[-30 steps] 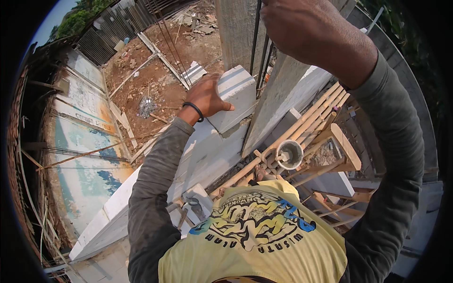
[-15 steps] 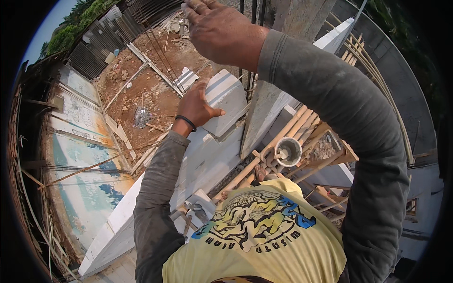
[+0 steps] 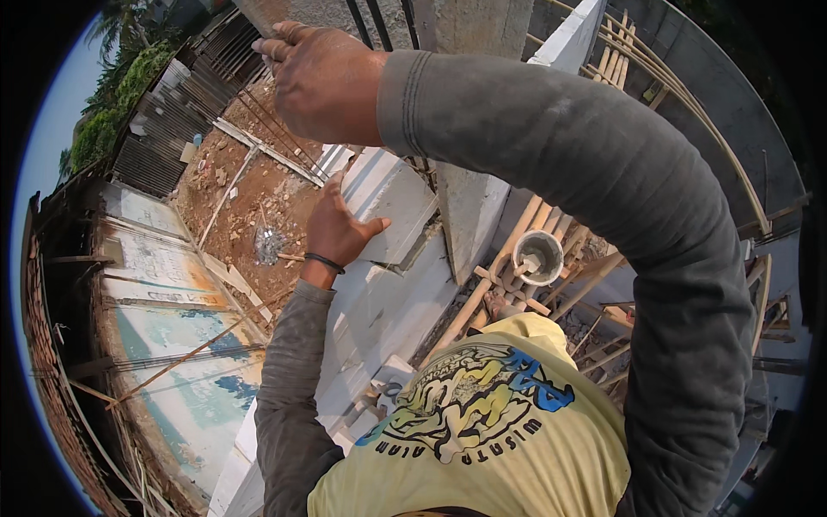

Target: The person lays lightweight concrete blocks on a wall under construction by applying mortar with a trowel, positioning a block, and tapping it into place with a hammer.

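My left hand (image 3: pixel 338 228), with a black band at the wrist, is closed on the left edge of a light grey concrete block (image 3: pixel 398 211). Its thumb lies on the near face, and its fingers go behind. The block sits on top of a pale block wall (image 3: pixel 370 302), beside an upright concrete column (image 3: pixel 469 207). Higher up and nearer to me, my right hand (image 3: pixel 327 86) is raised with its back showing. Its fingers reach out to the left, partly bent. I see nothing held there, though the palm side is hidden.
A bucket of grey mortar (image 3: pixel 538 258) with a tool in it rests among bamboo poles (image 3: pixel 508 250) on my right, close to my foot (image 3: pixel 500 306). Dark steel rods (image 3: pixel 379 21) stand by the column. Beyond the wall is rubble-strewn soil (image 3: pixel 250 189) below; a paint-stained wall (image 3: pixel 172 327) runs along the left.
My view has shifted, so most surroundings sit differently. My right hand has moved left and slightly down, its fingers more bent. My left hand keeps its hold on the concrete block.
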The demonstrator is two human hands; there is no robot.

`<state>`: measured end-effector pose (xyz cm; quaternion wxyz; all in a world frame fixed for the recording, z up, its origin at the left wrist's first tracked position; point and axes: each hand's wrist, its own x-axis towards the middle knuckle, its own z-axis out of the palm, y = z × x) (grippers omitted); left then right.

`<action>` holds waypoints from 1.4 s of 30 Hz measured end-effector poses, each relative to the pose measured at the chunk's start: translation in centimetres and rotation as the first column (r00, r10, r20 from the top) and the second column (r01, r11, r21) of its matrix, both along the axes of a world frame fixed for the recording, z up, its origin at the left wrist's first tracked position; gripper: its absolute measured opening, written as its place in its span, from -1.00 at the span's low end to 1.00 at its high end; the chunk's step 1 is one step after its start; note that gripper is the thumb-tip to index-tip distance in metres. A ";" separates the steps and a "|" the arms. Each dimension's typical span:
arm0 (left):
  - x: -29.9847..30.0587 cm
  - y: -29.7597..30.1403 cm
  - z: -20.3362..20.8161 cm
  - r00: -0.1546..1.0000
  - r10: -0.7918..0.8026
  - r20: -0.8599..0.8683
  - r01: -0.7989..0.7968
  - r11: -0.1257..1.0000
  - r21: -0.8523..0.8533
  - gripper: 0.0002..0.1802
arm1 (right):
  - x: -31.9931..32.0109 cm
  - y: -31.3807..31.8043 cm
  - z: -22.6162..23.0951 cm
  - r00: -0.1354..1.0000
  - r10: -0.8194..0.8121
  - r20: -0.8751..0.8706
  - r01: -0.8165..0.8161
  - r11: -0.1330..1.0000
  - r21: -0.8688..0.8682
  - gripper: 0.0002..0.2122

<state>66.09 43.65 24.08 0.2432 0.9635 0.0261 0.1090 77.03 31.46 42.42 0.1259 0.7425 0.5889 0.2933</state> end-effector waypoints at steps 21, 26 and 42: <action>-0.4 -1.0 3.1 0.999 0.042 0.024 -0.044 0.997 0.065 0.00 | 2.9 -1.1 -3.7 0.993 0.058 0.106 -0.072 0.989 0.133 -0.64; -0.4 -1.3 3.5 0.997 0.068 -0.024 -0.067 0.998 0.022 0.02 | 1.8 -1.6 -2.3 0.986 -0.029 0.163 0.031 0.999 -0.012 -0.63; 1.6 1.2 -1.3 0.999 -0.039 -0.022 0.043 0.970 0.239 -0.20 | 2.6 1.3 -0.9 0.998 -0.035 0.045 0.036 0.999 -0.015 -0.64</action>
